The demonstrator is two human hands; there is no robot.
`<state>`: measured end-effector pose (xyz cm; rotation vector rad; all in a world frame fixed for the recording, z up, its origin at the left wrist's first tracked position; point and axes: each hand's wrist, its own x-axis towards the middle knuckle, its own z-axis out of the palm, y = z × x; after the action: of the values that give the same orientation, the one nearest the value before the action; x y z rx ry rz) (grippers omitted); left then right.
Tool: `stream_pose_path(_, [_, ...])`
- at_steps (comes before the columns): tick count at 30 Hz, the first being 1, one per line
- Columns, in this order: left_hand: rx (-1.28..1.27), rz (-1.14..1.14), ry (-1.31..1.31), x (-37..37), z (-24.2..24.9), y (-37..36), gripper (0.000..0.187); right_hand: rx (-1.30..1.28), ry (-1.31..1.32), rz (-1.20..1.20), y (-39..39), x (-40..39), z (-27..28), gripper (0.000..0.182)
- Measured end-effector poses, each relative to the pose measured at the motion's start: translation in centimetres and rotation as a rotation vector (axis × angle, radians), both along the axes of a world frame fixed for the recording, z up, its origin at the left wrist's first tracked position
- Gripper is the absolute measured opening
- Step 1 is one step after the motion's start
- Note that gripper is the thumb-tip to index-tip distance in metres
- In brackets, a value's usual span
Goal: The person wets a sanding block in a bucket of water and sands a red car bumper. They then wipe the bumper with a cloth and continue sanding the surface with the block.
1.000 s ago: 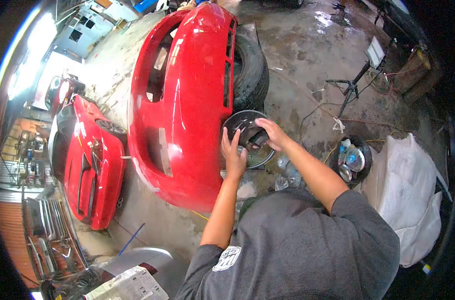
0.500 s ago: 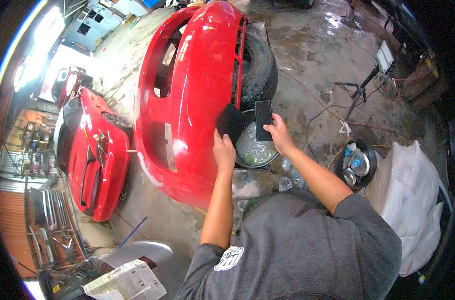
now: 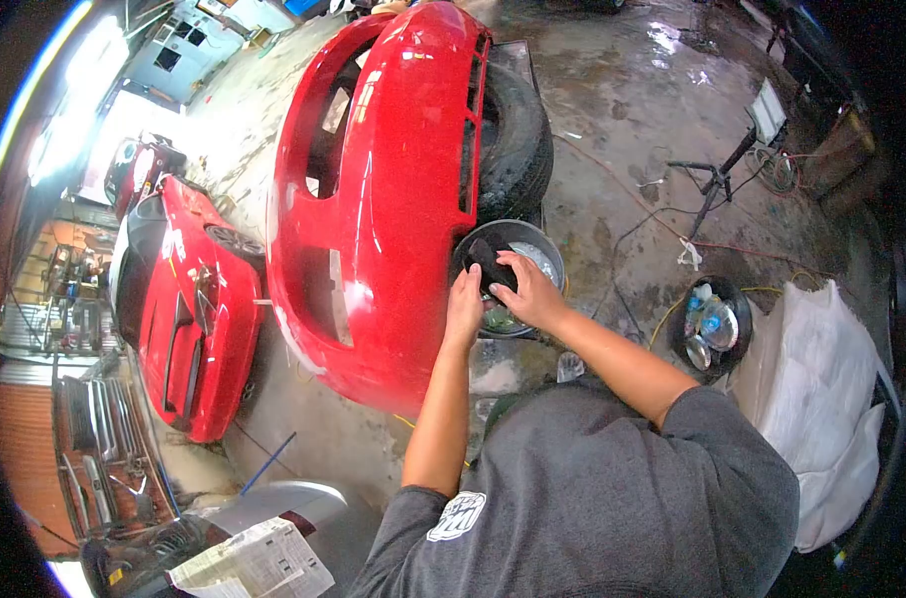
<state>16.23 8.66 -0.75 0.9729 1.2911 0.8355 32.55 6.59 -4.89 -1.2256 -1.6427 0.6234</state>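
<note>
A dark sheet (image 3: 485,261) is gripped between both hands over a round basin (image 3: 542,255) holding water. The right hand (image 3: 524,291) closes its fingers on the sheet; the left hand (image 3: 464,304) pinches its near edge. Just left of the left hand stands a red bumper (image 3: 383,199), with a tyre (image 3: 517,140) beyond the basin.

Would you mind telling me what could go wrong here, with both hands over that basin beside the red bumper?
1. The left hand and right hand grip a dark sheet over the water basin; if wet, it may slip or drip onto the floor.
2. The basin sits close against the red bumper, so a knock could splash or scuff it.
3. Cables lie on the already wet floor, a possible trip or shock hazard.
</note>
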Motion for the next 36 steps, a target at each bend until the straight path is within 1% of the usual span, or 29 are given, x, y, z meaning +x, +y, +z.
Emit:
stream_pose_path(3, [0.005,0.068,-0.08,-0.6,-0.4,-0.1,0.039,0.038,-0.002,-0.022,0.0,0.1,0.2,0.057])
stream_pose_path(4, [0.101,0.104,-0.184,-0.4,-0.8,0.1,0.037,0.057,-0.019,-0.051,-0.1,0.1,0.5,0.059])
stream_pose_path(5, [0.087,0.105,-0.178,-0.6,-1.1,0.1,0.036,0.076,-0.036,-0.08,-0.2,0.1,0.9,0.06])
stream_pose_path(10, [0.052,0.084,-0.087,0.0,1.0,-0.3,0.036,0.108,-0.045,-0.042,-0.2,0.2,0.7,0.061])
stream_pose_path(11, [0.059,0.093,-0.102,0.4,1.1,-0.4,0.037,0.115,-0.04,-0.034,-0.1,0.3,0.5,0.061])
stream_pose_path(13, [0.07,0.11,-0.134,1.0,1.1,-0.6,0.037,0.134,-0.059,-0.09,-0.3,0.1,0.7,0.062])
stream_pose_path(16, [0.203,0.09,-0.143,1.4,0.6,-0.7,0.037,0.152,-0.085,-0.123,-0.3,0.2,0.7,0.063])
stream_pose_path(19, [0.148,0.165,-0.104,1.8,0.9,-1.1,0.036,0.157,-0.084,-0.103,-0.3,0.3,0.8,0.065])
stream_pose_path(22, [0.132,0.154,-0.196,1.9,0.6,-1.4,0.034,0.152,-0.081,-0.089,-0.4,0.4,0.9,0.067])
stream_pose_path(25, [0.151,0.099,-0.161,1.4,-0.3,-1.5,0.039,0.124,-0.047,-0.077,-0.4,0.3,0.8,0.069])
stream_pose_path(29, [0.151,0.14,-0.229,1.8,-0.9,-1.4,0.039,0.112,-0.031,-0.067,-0.4,0.3,0.5,0.07])
stream_pose_path(31, [0.12,0.159,-0.235,2.1,0.1,-1.9,0.039,0.095,-0.045,-0.056,-0.4,0.4,0.7,0.07])
stream_pose_path(34, [0.156,0.117,-0.151,1.7,-0.1,-1.8,0.042,0.075,-0.041,-0.037,-0.5,0.4,0.6,0.07])
stream_pose_path(36, [0.254,0.101,-0.1,1.4,-1.3,-1.8,0.043,0.064,-0.026,-0.031,-0.5,0.3,0.9,0.069])
